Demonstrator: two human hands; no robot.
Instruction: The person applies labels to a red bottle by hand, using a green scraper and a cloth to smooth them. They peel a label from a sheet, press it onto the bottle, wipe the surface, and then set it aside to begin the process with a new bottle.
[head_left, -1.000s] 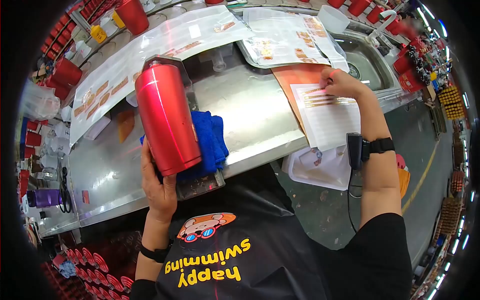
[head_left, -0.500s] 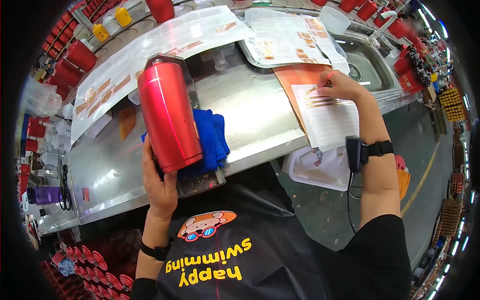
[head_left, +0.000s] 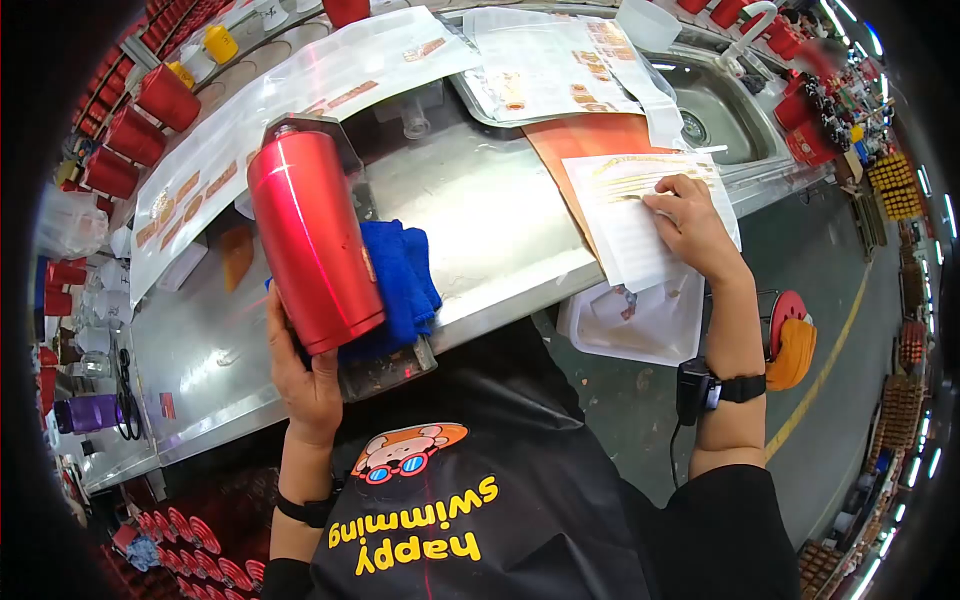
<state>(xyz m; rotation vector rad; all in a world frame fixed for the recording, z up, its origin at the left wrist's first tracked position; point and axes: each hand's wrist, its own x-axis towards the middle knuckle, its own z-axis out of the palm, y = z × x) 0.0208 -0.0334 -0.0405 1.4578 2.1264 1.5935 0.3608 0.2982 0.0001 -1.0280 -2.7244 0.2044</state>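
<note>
A red metal bottle (head_left: 315, 240) lies tilted over a metal stand, its narrow neck pointing away from me. My left hand (head_left: 308, 385) grips its near end, thumb at the base and fingers along the left side. Beneath it is a bunched blue cloth (head_left: 400, 275). On the right, my right hand (head_left: 700, 225) is over a white sheet (head_left: 630, 245) printed with thin gold strips (head_left: 625, 185). Thumb and forefinger pinch together at the strips; whatever is between them is too small to make out. An orange sheet (head_left: 560, 165) lies underneath.
A metal table (head_left: 480, 210) carries white decal sheets (head_left: 230, 130) along its back. A sink (head_left: 735, 110) is at the right. Below the table edge sits a white tray (head_left: 640, 330). Several red bottles (head_left: 170, 97) stand at the far left.
My right hand has lowered and turned over the white sheet, from its upper edge to the right ends of the gold strips. The left hand still holds the bottle; the view has shifted slightly.
</note>
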